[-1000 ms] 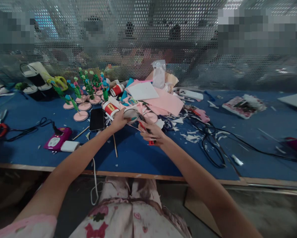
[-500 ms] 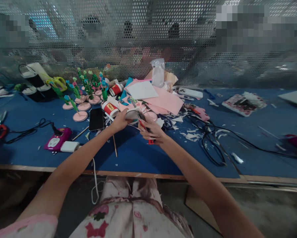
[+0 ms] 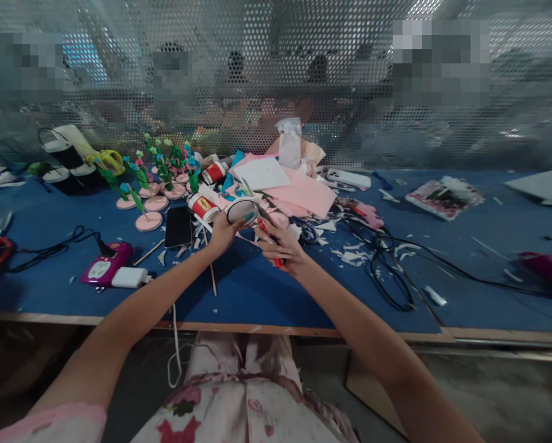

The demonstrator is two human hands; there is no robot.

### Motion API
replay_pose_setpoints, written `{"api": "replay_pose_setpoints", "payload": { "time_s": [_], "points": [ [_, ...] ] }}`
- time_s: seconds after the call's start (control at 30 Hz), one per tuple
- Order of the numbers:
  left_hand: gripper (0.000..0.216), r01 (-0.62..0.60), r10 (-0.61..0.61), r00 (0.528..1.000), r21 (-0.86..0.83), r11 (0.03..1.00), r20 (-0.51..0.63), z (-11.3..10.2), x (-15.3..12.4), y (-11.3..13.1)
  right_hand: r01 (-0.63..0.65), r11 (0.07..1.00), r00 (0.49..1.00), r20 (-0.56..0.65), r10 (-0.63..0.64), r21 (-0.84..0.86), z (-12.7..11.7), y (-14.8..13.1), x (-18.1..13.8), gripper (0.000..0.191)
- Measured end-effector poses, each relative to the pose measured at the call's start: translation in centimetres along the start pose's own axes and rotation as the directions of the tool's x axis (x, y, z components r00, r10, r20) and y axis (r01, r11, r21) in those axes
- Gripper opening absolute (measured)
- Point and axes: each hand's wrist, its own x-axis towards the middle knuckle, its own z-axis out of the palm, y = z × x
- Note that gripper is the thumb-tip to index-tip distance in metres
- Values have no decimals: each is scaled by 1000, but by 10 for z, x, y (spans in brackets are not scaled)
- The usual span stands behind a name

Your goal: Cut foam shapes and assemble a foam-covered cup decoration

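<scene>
Left hand (image 3: pixel 223 234) holds round white piece (image 3: pixel 239 211); right hand (image 3: pixel 282 245), red-handled tool (image 3: pixel 263 227) at edge.

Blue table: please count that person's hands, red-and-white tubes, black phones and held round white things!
Left hand and right hand: 2
Front tube and back tube: 2
Black phone: 1
Held round white thing: 1
Total: 6

Head-worn camera, facing forward and down, blue tabletop (image 3: pixel 257 298) near, perforated screen (image 3: pixel 276 67) beyond

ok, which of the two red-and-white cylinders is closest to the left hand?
The front red-and-white cylinder, just right of the black phone, close to the left hand. The rear one lies farther back, nearer the perforated screen.
</scene>
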Motion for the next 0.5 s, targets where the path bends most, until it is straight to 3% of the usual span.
{"api": "replay_pose_setpoints", "payload": {
  "time_s": [0.13,0.33,0.5],
  "points": [
    [50,25,-25,1000,-13,1000,7,-2,0,2,-23,998,998,-60,20,-56,3,1,0,25],
    [43,111,-108,993,90,990,-42,-9,6,1,-73,993,996,-55,68,-90,6,-1,0,7],
    [43,56,-61,998,184,981,23,-18,13,1,-78,988,997,-20,76,-134,-1,0,3,10]
  ]
}}
